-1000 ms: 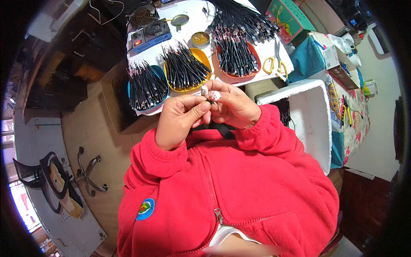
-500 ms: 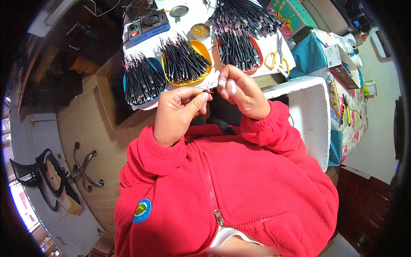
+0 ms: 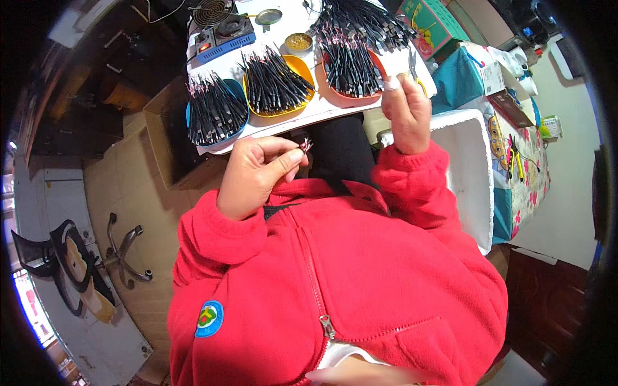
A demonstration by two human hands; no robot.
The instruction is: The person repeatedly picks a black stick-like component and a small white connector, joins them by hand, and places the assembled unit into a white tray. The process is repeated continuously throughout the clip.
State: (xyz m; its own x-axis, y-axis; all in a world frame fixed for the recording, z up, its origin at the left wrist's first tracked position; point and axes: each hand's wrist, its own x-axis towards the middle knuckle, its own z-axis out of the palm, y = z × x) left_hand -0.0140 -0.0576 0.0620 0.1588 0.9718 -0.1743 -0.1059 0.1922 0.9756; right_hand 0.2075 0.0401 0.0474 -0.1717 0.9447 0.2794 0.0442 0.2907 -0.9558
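Note:
My left hand (image 3: 256, 172) is closed in a pinch on a short black cable (image 3: 304, 147), whose thin red and white wire ends stick out past the thumb. Most of that cable is hidden by the fingers. Raised to the right, my right hand (image 3: 408, 116) has white wrapping on its fingertips, which are pressed together; what they hold, if anything, does not show. Just behind it lie scissors (image 3: 412, 63) with yellow handles, partly covered. Bundles of black cables (image 3: 275, 83) with metal plugs fill a blue tray (image 3: 237, 132), a yellow tray (image 3: 309, 96) and an orange-red tray (image 3: 347, 101).
At the table's back left stands a blue heating device (image 3: 222, 48) with a lit red switch. Nearby are a tin of amber stuff (image 3: 299, 43) and a shallow metal dish (image 3: 268, 17). More loose cables (image 3: 367, 22) lie behind. A white foam box (image 3: 467, 174) stands at my right.
My right hand has drawn away from the left, moving right and up toward the scissors. The left hand keeps its pinch on the cable, slightly lower. The view has shifted a little.

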